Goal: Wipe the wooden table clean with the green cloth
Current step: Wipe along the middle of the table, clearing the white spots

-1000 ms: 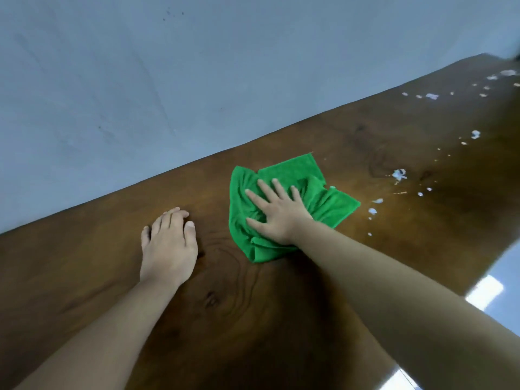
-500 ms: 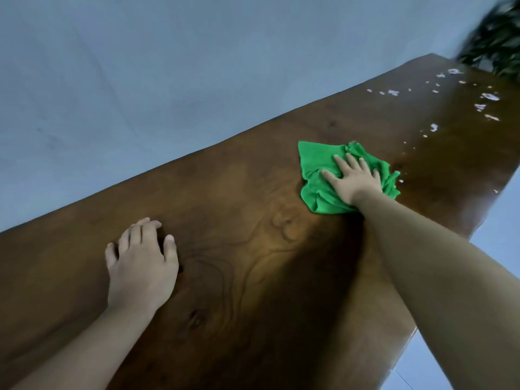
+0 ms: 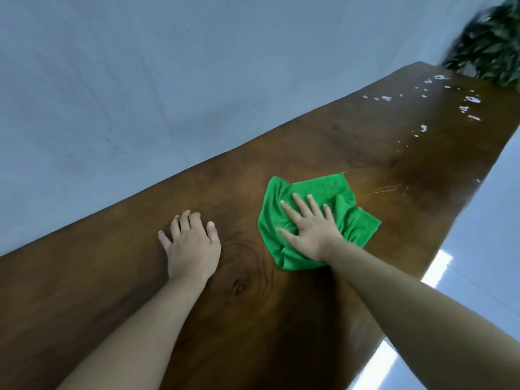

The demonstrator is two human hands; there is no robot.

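In the head view, the crumpled bright green cloth (image 3: 355, 220) lies mid-way along the long dark brown wooden tabletop (image 3: 253, 311), closer to its right edge than to the grey wall (image 3: 140, 94) on the left. The right hand (image 3: 309, 230) lies flat on it, fingers straight and spread, pressing down rather than gripping. The left hand (image 3: 191, 244) rests palm-down on bare wood just left of the cloth, holding nothing, fingers slightly bent. Since the cloth is only pinned under a flat palm, a fast stroke could probably let it bunch up or slide out, so the hand would rub bare wood. A faint trail of pale droplets (image 3: 385, 190) just beyond the cloth suggests wet residue, which a loosely folded cloth may smear into streaks instead of lifting. The scattered white flecks (image 3: 472, 100) at the far right end are not yet wiped. Reaching them calls for a long stretch, and leaning on the left hand could make it skid. A sweep towards the right edge risks flicking crumbs onto the glossy pale floor (image 3: 492, 220). The blurred leafy green plant (image 3: 489, 49) at the far end sits close to those flecks and might be knocked by a careless push.
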